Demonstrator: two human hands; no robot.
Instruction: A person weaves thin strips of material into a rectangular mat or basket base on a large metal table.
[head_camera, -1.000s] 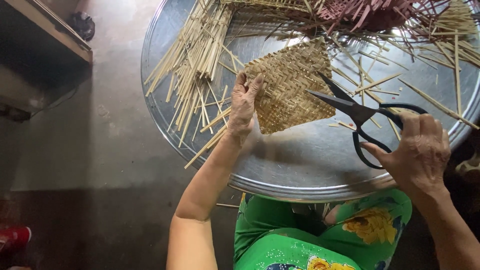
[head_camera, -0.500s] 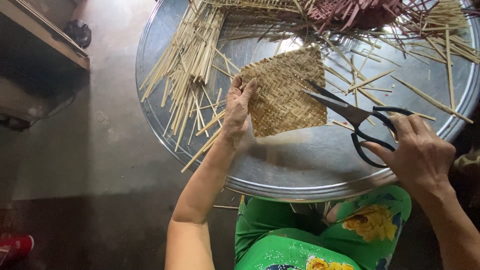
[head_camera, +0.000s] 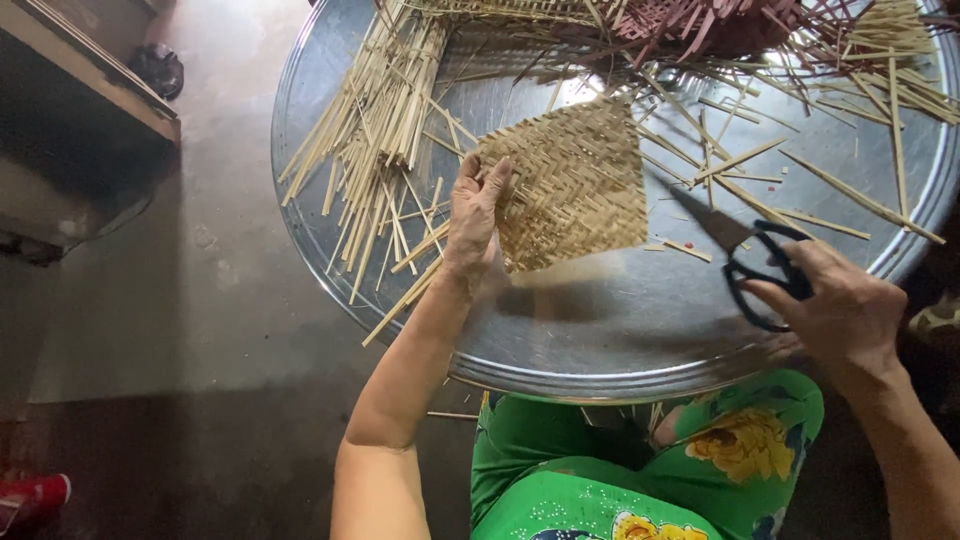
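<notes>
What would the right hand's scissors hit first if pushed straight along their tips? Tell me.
Likely the woven mat. The right hand holds black scissors aimed up-left at the mat's right edge, which the left hand grips. Loose strips lie lower on the tray; depth is unclear.

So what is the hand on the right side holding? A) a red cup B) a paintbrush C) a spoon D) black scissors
D: the right hand grips black scissors by their loop handles, blades pointing toward the woven mat that the left hand holds over the round metal tray.
</notes>
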